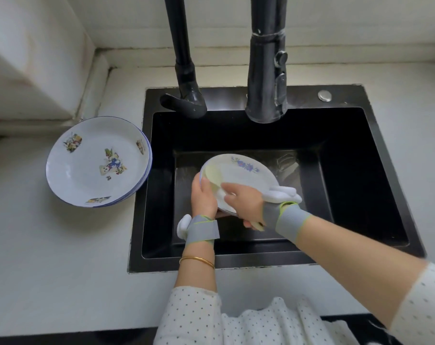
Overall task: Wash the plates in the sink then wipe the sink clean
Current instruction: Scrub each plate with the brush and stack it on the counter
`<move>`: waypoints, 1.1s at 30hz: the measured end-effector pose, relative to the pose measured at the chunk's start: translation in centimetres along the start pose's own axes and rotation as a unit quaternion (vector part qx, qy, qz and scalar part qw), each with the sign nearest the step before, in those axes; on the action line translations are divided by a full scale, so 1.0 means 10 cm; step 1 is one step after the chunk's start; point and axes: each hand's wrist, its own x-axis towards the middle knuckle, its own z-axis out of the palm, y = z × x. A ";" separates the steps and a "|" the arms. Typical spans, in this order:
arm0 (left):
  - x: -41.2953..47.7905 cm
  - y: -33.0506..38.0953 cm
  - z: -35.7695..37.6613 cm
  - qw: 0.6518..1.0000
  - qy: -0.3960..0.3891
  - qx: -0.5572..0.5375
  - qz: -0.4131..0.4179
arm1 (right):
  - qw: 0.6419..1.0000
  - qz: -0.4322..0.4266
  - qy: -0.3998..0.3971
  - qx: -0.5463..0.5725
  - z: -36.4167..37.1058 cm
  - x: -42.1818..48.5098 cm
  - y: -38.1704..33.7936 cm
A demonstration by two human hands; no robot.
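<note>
On my feed, the left hand (203, 195) gripped the rim of a flowered plate (246, 170), held tilted over the black sink (336, 155), which was set in a pale counter (37, 245). The right hand (244, 202) curled round what seemed a yellowish cloth (211, 176), pressing it on the plate's face. Stacked plates (97, 160) sat left of the sink, near the white wall (361, 21).

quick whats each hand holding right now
left hand: grips the plate by its rim.
right hand: holds a yellow cloth against the plate.
</note>
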 end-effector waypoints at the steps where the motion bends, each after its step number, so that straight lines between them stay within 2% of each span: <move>1: 0.01 -0.01 -0.02 1.000 0.000 -0.009 -0.010 | 1.000 0.002 -0.012 -0.002 0.00 -0.05 0.02; 3: -0.02 0.01 -0.01 1.000 -0.023 -0.011 -0.017 | 1.000 0.019 0.020 0.001 -0.12 0.06 0.03; 5: -0.08 0.08 0.06 0.998 -0.044 -0.018 -0.027 | 0.996 0.055 0.047 0.052 -0.24 0.20 -0.02; 7: -0.12 0.10 0.10 0.999 -0.040 -0.021 -0.026 | 0.994 0.070 0.016 0.084 -0.23 0.16 -0.10; 10: -0.07 0.08 0.03 0.999 -0.018 -0.026 -0.034 | 0.997 0.035 -0.050 0.055 -0.14 -0.08 -0.12; 12: -0.07 0.08 0.02 0.998 -0.033 -0.028 -0.042 | 0.997 0.033 -0.024 0.058 -0.20 0.00 -0.10; 14: -0.12 0.11 0.08 0.997 -0.053 -0.032 -0.045 | 0.989 0.076 0.030 0.123 -0.30 0.15 -0.11; 16: -0.13 0.13 0.10 0.997 -0.050 -0.035 -0.040 | 0.988 0.084 0.018 0.125 -0.26 0.11 -0.17; 19: -0.07 0.09 0.02 0.997 -0.023 -0.053 -0.049 | 0.996 0.031 -0.071 0.046 -0.13 -0.14 -0.14; 21: -0.05 0.07 -0.03 0.995 -0.019 -0.078 -0.062 | 0.994 0.025 -0.101 0.014 -0.17 -0.25 -0.10; 25: -0.09 0.05 -0.04 0.992 -0.004 -0.095 -0.081 | 0.991 0.032 -0.106 -0.078 -0.38 -0.32 -0.04; 27: -0.07 0.02 -0.06 0.994 0.017 -0.085 -0.064 | 0.983 0.034 -0.104 -0.144 -0.44 -0.36 0.05; 30: -0.03 0.02 -0.07 0.999 0.045 0.013 0.022 | 0.946 0.072 -0.083 -0.304 -0.50 -0.27 0.27; 33: -0.03 0.04 -0.02 0.996 0.055 0.029 0.057 | 0.915 0.106 -0.023 -0.388 -0.48 -0.11 0.45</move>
